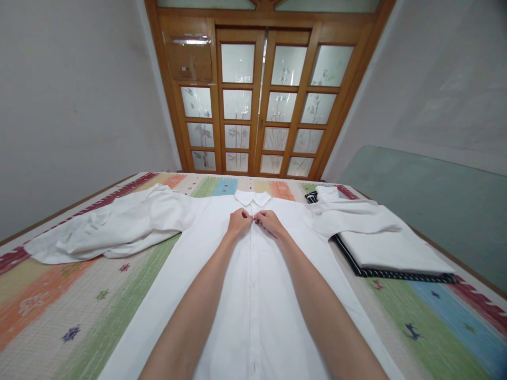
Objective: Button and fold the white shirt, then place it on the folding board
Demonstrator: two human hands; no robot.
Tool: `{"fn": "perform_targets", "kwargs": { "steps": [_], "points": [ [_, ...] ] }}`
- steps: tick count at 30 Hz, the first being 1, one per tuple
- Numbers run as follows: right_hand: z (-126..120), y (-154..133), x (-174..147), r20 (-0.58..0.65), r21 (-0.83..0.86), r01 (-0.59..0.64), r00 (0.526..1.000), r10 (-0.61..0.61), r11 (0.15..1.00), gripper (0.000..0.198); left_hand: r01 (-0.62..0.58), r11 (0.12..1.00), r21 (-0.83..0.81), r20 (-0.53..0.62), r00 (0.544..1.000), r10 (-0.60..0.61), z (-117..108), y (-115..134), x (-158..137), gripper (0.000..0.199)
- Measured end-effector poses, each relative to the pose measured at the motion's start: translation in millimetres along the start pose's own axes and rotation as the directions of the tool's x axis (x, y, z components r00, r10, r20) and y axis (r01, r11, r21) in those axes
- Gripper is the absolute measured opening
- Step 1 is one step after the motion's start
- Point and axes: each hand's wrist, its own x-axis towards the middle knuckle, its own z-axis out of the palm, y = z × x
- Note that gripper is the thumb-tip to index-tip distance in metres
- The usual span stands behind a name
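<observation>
A white button-up shirt (214, 274) lies spread front side up, its collar (252, 198) at the far end and both sleeves stretched out to the sides. Just below the collar, my left hand (240, 221) pinches the shirt's front placket from the left. My right hand (270, 222) meets it from the right, thumb and fingers closed on the same strip of cloth. The fingertips of both hands nearly touch. They cover whatever button or buttonhole is between them. Below my hands the placket runs straight down towards me between my forearms.
A colourful striped cloth (130, 295) covers the surface under the shirt. On the right, folded white and black garments (396, 248) lie partly under the right sleeve. A pale green panel (428, 195) leans by the right wall. Wooden glass-paned doors (257, 105) stand beyond the far edge.
</observation>
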Motion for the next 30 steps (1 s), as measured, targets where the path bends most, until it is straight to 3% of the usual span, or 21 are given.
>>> {"fn": "perform_targets", "kwargs": {
  "steps": [8,15,30],
  "points": [
    [0.3,2.1,1.3,0.004,0.035,0.009,1.0,-0.009,0.999,0.028,-0.073,0.996,0.047,0.055,0.996,0.071,3.7,-1.6,1.3,0.021],
    [1.1,2.2,1.4,-0.007,0.001,0.015,1.0,-0.015,1.0,0.031,-0.077,0.991,0.109,0.042,0.996,0.073,6.0,-4.2,1.0,0.017],
    [-1.2,-8.7,-3.4,-0.045,-0.161,-0.009,0.999,0.002,0.987,0.013,-0.053,0.998,0.018,0.048,0.997,0.052,3.3,-7.1,-0.4,0.017]
  ]
}}
